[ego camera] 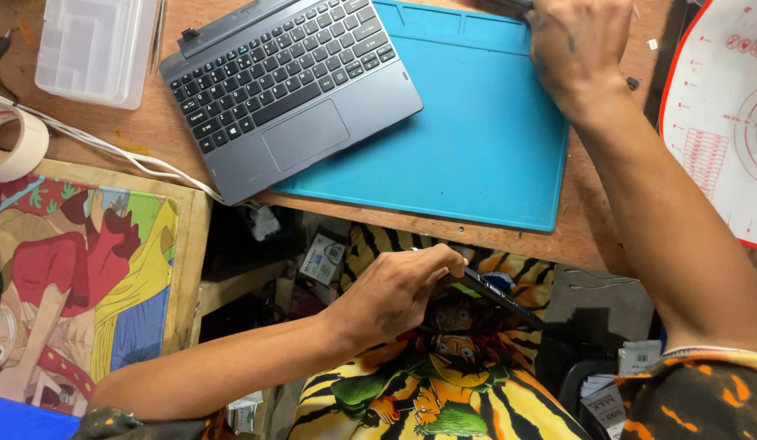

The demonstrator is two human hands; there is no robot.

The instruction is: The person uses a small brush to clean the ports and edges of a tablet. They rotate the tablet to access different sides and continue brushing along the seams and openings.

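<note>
My left hand (399, 293) is below the table edge, over my lap, gripping a thin dark tablet-like device (500, 297) by its upper edge; the device tilts down to the right. My right hand (578, 45) reaches to the far edge of the blue work mat (468, 155), fingers curled on a dark object at the top of the view that is mostly cut off. A grey detachable keyboard with a touchpad (289, 90) lies tilted, partly on the mat's left side.
A clear plastic compartment box (93, 49) sits at the top left. A roll of tape (20, 147) and a white cable (126, 155) lie at left. A colourful cartoon mat (77, 269) covers the lower left. A white and red mat (720, 106) is at right.
</note>
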